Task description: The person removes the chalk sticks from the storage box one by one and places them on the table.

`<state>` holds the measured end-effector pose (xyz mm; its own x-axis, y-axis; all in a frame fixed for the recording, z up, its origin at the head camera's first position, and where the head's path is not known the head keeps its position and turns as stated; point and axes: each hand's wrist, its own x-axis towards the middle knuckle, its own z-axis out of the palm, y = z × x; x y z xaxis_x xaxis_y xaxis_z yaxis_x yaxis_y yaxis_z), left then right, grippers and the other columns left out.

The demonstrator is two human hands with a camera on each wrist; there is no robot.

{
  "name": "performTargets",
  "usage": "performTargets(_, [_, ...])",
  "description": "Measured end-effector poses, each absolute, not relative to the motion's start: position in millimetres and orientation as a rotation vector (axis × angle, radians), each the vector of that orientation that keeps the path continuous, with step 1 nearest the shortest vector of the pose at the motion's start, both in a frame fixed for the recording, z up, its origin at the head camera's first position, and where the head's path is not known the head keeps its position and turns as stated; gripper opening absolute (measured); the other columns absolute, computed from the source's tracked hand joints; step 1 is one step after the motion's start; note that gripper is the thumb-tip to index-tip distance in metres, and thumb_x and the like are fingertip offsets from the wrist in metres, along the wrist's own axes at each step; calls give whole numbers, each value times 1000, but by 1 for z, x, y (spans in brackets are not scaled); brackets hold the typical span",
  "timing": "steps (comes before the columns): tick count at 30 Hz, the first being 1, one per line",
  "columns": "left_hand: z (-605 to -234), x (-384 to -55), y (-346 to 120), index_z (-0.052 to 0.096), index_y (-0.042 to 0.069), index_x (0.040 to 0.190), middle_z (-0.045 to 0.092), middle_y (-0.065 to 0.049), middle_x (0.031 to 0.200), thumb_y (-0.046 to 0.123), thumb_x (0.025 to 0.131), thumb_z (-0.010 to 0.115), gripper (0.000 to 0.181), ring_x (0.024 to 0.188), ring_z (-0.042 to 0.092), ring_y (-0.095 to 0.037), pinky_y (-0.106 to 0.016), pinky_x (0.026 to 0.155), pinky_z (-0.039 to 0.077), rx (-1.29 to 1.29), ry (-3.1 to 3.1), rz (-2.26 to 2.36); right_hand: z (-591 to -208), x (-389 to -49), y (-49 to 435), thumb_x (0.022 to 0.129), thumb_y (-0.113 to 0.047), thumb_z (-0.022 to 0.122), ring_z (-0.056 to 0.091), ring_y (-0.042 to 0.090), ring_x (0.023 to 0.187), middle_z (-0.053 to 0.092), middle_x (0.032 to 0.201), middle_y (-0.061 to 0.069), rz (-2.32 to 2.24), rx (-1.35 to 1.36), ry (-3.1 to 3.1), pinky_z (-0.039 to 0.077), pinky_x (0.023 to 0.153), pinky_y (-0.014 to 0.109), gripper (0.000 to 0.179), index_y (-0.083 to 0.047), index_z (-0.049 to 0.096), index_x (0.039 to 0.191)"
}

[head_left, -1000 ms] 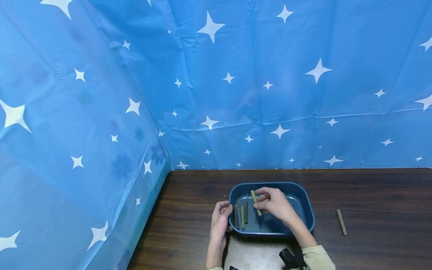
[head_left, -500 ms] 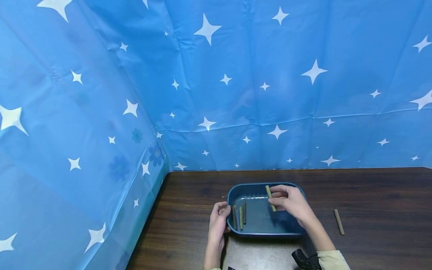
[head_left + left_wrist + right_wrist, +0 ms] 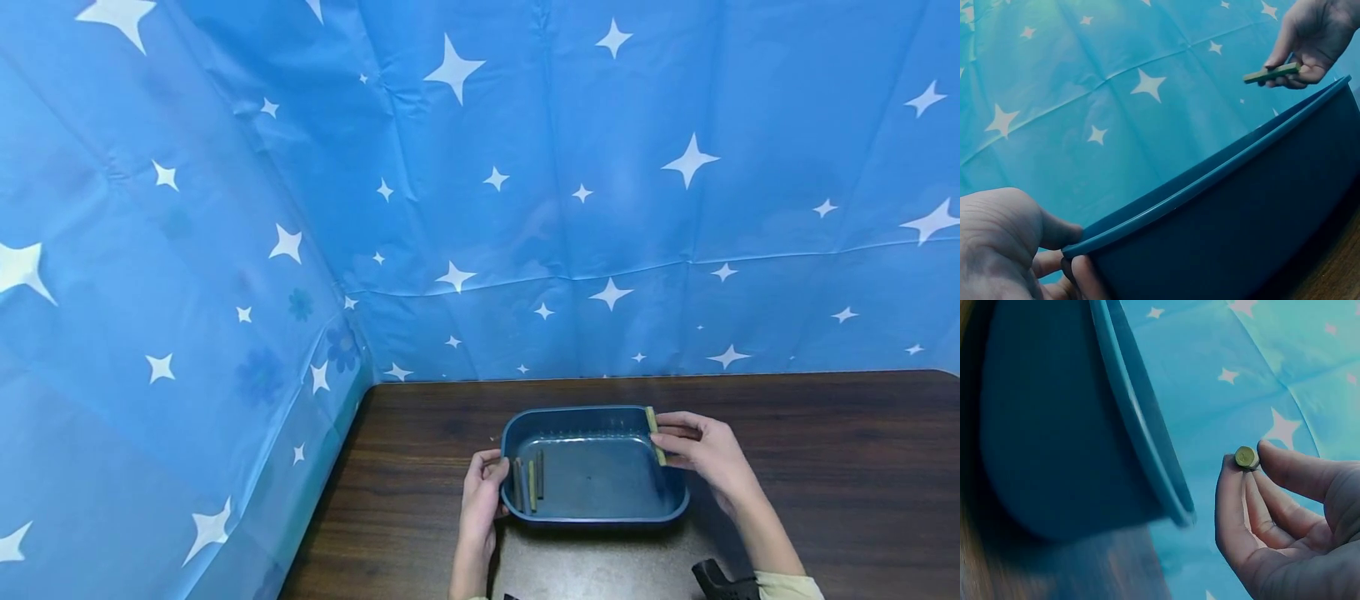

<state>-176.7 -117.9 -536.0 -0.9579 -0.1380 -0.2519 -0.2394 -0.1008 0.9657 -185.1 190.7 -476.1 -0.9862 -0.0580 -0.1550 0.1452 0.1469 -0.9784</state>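
A dark blue tub [image 3: 592, 522] with rounded corners stands on the table. My left hand [image 3: 477, 492] grips its left end; in the left wrist view the thumb lies over the rim [image 3: 1160, 211] and fingers curl below it outside. Between the thumb and fingertips of my right hand [image 3: 712, 457] is a short yellow-green stick [image 3: 652, 419], held at the tub's right rim in the head view. The right wrist view shows the stick's round end [image 3: 1245, 457], with the hand beside the tub wall [image 3: 1047, 425]. Several thin sticks [image 3: 532, 487] lie side by side in the tub's left end.
Dark wood-grain table [image 3: 862, 467] extends to the right of the tub. A blue sheet with white stars [image 3: 562, 208] hangs behind it and along the left side. A black wrist-worn device [image 3: 723, 581] sits at the right sleeve [image 3: 787, 587].
My right hand has moved right with the stick, from over the tub's middle to its right rim. The right arm now covers the loose stick on the table. The left hand keeps its grip.
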Motion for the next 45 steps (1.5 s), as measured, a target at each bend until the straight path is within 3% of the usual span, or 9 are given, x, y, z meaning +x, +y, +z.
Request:
performTargets(8, [-539, -180, -119, 46, -2, 123, 56, -6, 88, 18, 96, 54, 35, 55, 45, -11, -20, 44, 36, -423, 2061, 2249, -482, -179, 226, 92, -28, 64, 63, 5, 90, 61, 119, 20, -1930, 155, 2316, 54, 79, 38, 58, 7, 45, 135])
performTargets(13, [-539, -180, -120, 46, -2, 123, 56, -6, 89, 19, 96, 54, 35, 57, 45, -11, -20, 45, 37, -420, 2074, 2243, -491, -173, 245, 92, -33, 64, 63, 6, 91, 61, 119, 16, -1895, 198, 2338, 54, 80, 37, 62, 7, 44, 136])
performTargets(25, [-537, -179, -118, 47, 0, 123, 59, -10, 93, 23, 96, 55, 37, 58, 46, -12, -21, 45, 36, -437, 2080, 2242, -510, -161, 285, 92, -36, 64, 61, 0, 83, 65, 100, -11, -1837, 310, 2374, 54, 76, 32, 65, 8, 44, 135])
performTargets(30, [-532, -178, -117, 47, -2, 123, 59, -12, 95, 20, 97, 54, 35, 58, 46, -12, -21, 46, 36, -453, 2070, 2228, -521, -158, 293, 93, -32, 62, 60, -1, 79, 67, 100, -4, -1769, 367, 2403, 55, 72, 31, 61, 11, 44, 134])
performTargets(39, [-537, -178, -117, 48, 2, 121, 59, -9, 94, 23, 96, 55, 34, 57, 44, -11, -21, 46, 35, -483, 2094, 2212, -532, -157, 301, 91, -27, 66, 64, 10, 76, 63, 108, 22, -1617, 403, 2455, 56, 67, 32, 59, 15, 48, 127])
performTargets(45, [-533, -177, -117, 48, 1, 121, 60, -9, 93, 20, 96, 54, 32, 57, 45, -12, -21, 46, 36, -474, 2069, 2213, -532, -157, 302, 89, -28, 67, 65, 15, 68, 69, 87, 10, -1395, 352, 2607, 53, 62, 39, 50, 12, 58, 117])
